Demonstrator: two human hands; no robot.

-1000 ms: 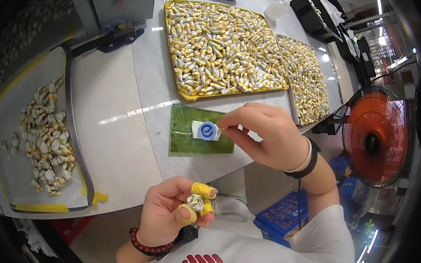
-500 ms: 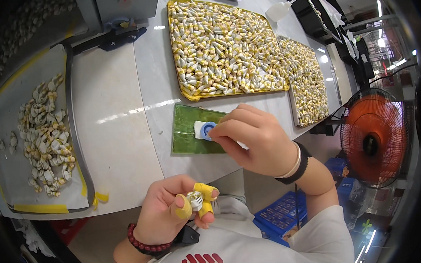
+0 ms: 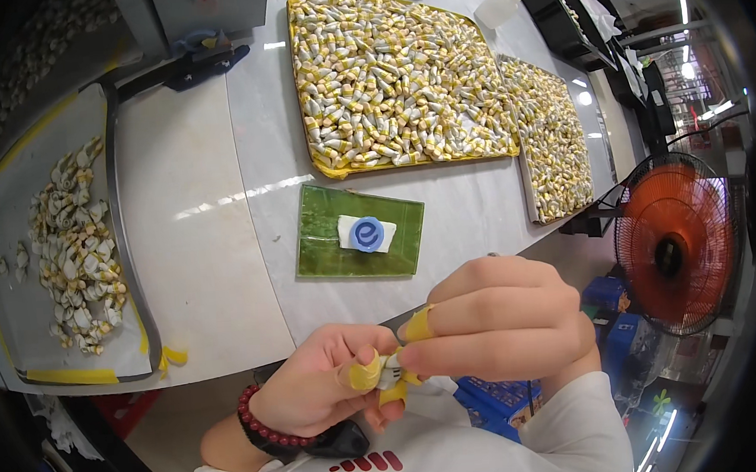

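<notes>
In my left hand a small white piece with dark stripes is pinched between fingertips wrapped in yellow tape. My right hand comes over from the right, its fingers closed together against the piece. Whether the right fingertips hold something tiny of their own is hidden. Beyond the hands lies a green rectangular plate on the table. On its middle sits a white pad, and on that a round blue dish with a darker curved mark.
A large yellow-edged tray packed with small white-and-yellow pieces stands behind the plate, with another full tray to its right. At left, a paper-lined tray holds white pieces. A white squeeze bottle and an orange fan are farther right.
My right hand has left the blue dish on the green plate and come down toward me, to the piece in my left hand. The left hand has shifted slightly right.
</notes>
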